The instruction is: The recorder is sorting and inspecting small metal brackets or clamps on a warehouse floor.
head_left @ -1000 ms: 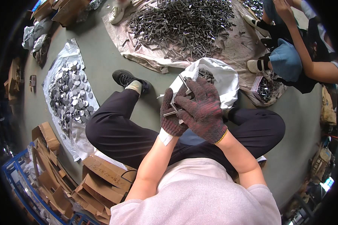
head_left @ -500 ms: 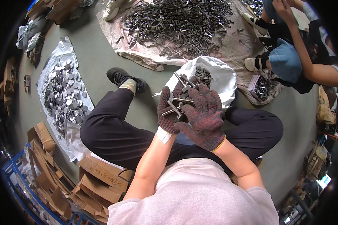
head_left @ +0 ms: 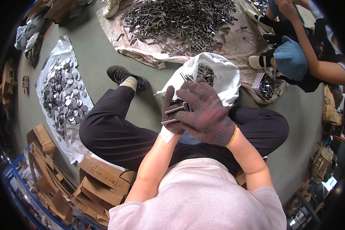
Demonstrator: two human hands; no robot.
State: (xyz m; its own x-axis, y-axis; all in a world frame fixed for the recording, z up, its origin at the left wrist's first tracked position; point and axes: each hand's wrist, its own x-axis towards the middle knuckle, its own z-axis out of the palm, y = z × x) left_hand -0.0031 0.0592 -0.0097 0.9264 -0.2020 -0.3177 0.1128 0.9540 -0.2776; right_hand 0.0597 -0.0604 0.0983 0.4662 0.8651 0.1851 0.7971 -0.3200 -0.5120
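Observation:
Both my hands wear dark reddish-brown knit work gloves and meet above my lap. Several T-headed metal bolts (head_left: pixel 174 109) lie between them, shanks poking out to the left, with others sticking up past the fingertips. My left hand (head_left: pixel 168 117) is cupped around the bolts from below and the side. Across the top lies my right hand (head_left: pixel 206 111), fingers bent over the bolts and hiding most of them. Just beyond the hands stands an open white sack (head_left: pixel 232 78) with similar metal pieces (head_left: pixel 206 73) inside.
A large heap of metal bolts (head_left: pixel 180 23) covers a pale cloth (head_left: pixel 142 57) ahead. Round metal discs (head_left: pixel 67 90) lie on plastic sheeting at left. Cardboard boxes (head_left: pixel 103 176) and a blue rack (head_left: pixel 17 188) are at lower left. Another person (head_left: pixel 314 57) sits at upper right.
My right hand has moved over the bolts and now covers more of them. Fewer shanks show between the gloves.

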